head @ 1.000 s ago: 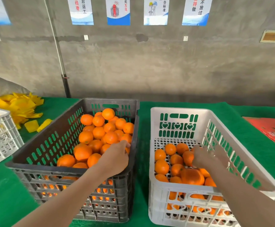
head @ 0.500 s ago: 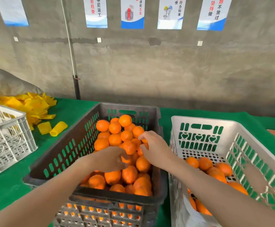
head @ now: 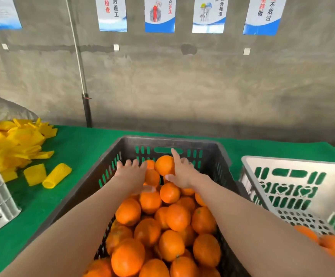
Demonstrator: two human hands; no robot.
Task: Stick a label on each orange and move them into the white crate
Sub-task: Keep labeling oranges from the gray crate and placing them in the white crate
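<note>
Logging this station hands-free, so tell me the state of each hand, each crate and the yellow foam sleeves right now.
left hand: open, fingers spread over the far oranges.
right hand: open, index finger straight, beside the top orange.
dark crate: upright, heaped with oranges.
white crate: upright, floor mostly bare, a few oranges near.
foam sleeves: loose pile on the green cloth, two lying apart.

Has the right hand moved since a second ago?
Yes. The right hand has gone from the white crate leftward into the dark crate, and now reaches beside an orange near its far wall.
</note>
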